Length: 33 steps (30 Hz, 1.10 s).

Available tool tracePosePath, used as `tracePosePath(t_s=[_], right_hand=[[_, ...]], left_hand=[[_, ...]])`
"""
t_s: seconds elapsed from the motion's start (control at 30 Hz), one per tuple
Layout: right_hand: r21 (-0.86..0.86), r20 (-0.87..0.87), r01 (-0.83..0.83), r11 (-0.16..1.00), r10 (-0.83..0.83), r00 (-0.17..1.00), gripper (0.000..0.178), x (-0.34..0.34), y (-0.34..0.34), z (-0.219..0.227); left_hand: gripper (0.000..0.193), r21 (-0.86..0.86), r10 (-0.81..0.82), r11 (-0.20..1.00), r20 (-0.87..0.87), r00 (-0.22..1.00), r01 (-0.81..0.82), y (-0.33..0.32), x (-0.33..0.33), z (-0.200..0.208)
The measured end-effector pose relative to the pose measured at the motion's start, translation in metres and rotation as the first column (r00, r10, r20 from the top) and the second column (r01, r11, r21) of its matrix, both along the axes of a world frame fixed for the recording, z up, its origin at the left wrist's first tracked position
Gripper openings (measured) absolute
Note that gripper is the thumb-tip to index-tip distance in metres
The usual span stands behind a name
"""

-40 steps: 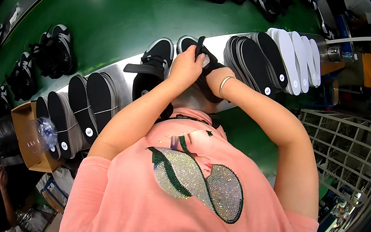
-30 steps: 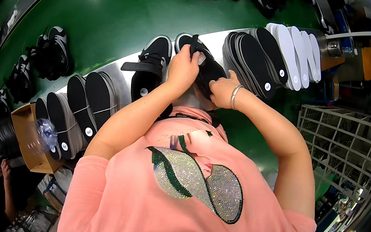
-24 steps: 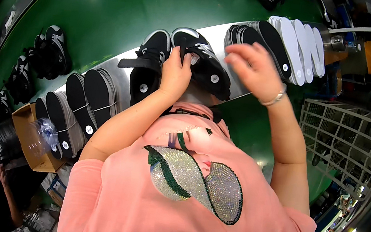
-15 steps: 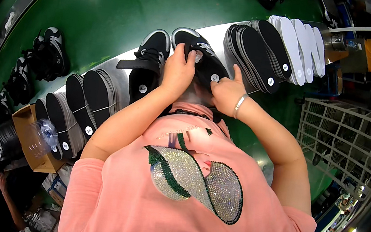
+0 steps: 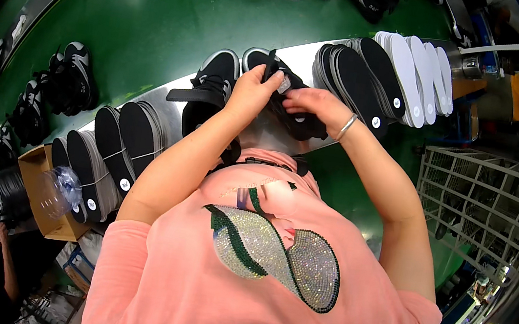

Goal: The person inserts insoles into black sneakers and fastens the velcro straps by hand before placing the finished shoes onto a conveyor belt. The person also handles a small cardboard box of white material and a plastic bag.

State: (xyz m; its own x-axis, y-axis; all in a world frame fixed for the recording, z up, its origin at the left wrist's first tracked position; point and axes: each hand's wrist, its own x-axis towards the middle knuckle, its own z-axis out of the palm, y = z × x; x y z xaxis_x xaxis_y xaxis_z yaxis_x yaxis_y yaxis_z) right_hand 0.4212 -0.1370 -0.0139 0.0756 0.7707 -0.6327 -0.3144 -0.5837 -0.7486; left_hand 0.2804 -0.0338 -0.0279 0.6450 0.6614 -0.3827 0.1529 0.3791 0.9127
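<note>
Two black-and-silver sneakers stand side by side on the metal bench edge in front of me. My left hand pinches the raised tongue or strap of the right-hand sneaker. Over the opening of that same shoe, my right hand has its fingers bent together at the collar; their tips are partly hidden. A crumpled translucent wad shows in the shoe between my hands. The left-hand sneaker stands untouched beside my left hand, its strap sticking out to the left and its heel partly behind my forearm.
Stacks of black insoles and white insoles lie to the right, with more tied black insoles to the left. A cardboard box holds clear plastic. More sneakers rest on the green surface. A wire rack stands right.
My right hand has moved from the shoe's heel forward over its opening, with the pointing finger now drawn in. The round white label at that heel no longer shows. My left hand stays at the tongue.
</note>
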Motion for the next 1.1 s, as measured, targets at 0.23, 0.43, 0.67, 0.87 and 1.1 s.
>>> tracePosePath(t_s=[0.23,0.43,0.67,0.87,1.1], right_hand=[[0.031,0.000,0.127,0.991,-0.127,0.992,0.020,-0.009,0.006,-0.005],[0.145,-0.227,0.226,0.963,-0.190,0.955,0.014,0.017,-0.026,0.008],[0.400,0.484,0.031,0.916,-0.240,0.842,0.014,-0.033,-0.027,0.054],[0.399,0.460,-0.136,0.907,-0.070,0.885,0.019,-0.033,-0.029,0.041],[0.236,0.509,-0.064,0.970,-0.068,0.858,0.041,0.005,-0.048,-0.029]], left_hand=[[0.030,0.211,-0.049,0.975,-0.117,0.992,0.073,0.005,0.004,-0.014],[0.038,0.265,-0.045,0.960,-0.159,0.986,0.087,0.006,0.001,0.013],[0.031,0.724,-0.110,0.678,-0.066,0.992,0.124,-0.015,-0.019,0.082],[0.010,0.586,0.023,0.810,0.021,1.000,-0.031,-0.004,-0.080,0.096],[0.013,0.969,0.952,-0.058,0.125,0.279,-0.239,0.044,-0.305,0.132]])
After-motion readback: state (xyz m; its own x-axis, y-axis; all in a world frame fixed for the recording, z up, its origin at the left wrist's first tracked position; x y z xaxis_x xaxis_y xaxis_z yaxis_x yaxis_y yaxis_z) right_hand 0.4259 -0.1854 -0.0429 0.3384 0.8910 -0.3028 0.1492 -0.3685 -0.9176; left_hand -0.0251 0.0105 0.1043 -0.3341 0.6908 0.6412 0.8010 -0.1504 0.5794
